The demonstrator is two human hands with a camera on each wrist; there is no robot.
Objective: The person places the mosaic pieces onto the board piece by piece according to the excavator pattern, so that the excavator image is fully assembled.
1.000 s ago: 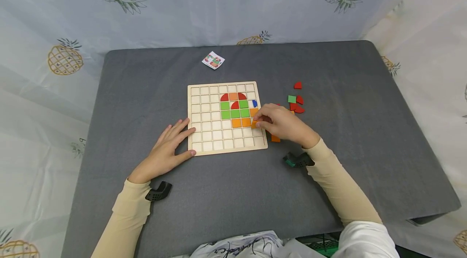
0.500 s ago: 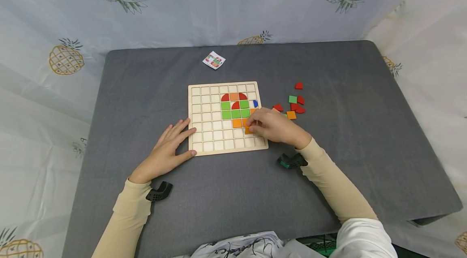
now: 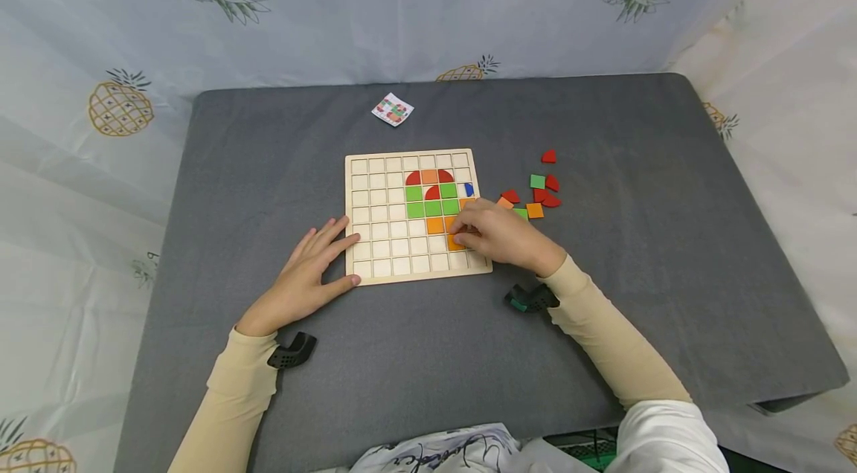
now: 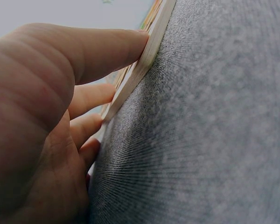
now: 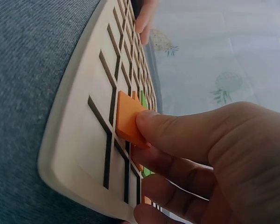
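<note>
The grid board (image 3: 375, 246) lay on the table (image 3: 415, 361); behind it lay a picture card (image 3: 393, 109), and behind the table hung a curtain (image 3: 428, 4); the left hand (image 3: 304, 283) had its fingertips on the board's left edge; the right hand (image 3: 502, 233) was over its right side, a square tile (image 5: 128, 116) between thumb and fingers; seated tiles (image 3: 433, 209) lay in compartments behind this tile; loose tiles (image 3: 537, 181) lay on the table, right of the board.

A table (image 3: 636, 153) covered in dark grey cloth, its far corners rounded, carries a wooden grid board (image 3: 379, 232) near its middle, a small printed card (image 3: 393, 109) beyond the board's far edge, and, to the board's right, scattered red pieces (image 3: 549, 157), green squares (image 3: 538, 181) and orange squares (image 3: 534, 210).
</note>
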